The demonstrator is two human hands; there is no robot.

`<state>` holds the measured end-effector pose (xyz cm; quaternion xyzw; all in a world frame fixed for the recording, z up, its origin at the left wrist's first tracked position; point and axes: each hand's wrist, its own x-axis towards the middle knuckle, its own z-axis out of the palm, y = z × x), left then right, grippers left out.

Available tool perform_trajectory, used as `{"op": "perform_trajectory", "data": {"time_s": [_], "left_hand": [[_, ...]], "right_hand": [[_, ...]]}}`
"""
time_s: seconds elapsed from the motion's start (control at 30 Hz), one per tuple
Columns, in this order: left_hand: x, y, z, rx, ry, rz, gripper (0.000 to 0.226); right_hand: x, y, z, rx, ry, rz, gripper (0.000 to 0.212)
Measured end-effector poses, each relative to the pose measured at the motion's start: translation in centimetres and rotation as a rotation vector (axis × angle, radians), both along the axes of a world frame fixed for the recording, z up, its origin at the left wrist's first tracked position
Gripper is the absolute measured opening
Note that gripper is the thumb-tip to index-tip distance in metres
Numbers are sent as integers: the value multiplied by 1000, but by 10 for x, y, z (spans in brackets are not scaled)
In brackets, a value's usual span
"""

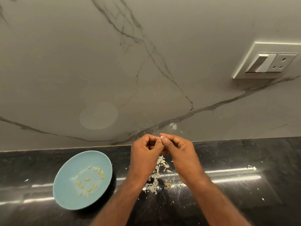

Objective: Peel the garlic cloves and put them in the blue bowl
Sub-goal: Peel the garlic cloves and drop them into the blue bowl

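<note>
My left hand [144,154] and my right hand [180,152] meet above the black counter, fingertips together. Between the thumbs and forefingers they pinch a small garlic clove [161,137]; only a pale tip of it shows. The blue bowl [68,190] sits on the counter to the left of my hands and holds several peeled cloves [88,179]. Below my hands lies a pile of white garlic skins [156,176] with a loose clove [169,171] and a garlic root stub [168,185].
The black stone counter [244,160] has scattered skin flakes, one at the right [254,168]. A marble backsplash [114,62] rises behind it, with a white switch and socket plate [267,61] at the upper right.
</note>
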<state>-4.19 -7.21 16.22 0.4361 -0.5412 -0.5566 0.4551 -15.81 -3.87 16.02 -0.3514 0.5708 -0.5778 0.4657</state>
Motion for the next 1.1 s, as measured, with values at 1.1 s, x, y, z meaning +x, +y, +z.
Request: {"op": "perform_trajectory", "data": {"time_s": [1.1], "left_hand": [[17,-10,1,34,-231,-20,19]], "right_hand": [[-6,12,11,-58,-259,-25,17]]}}
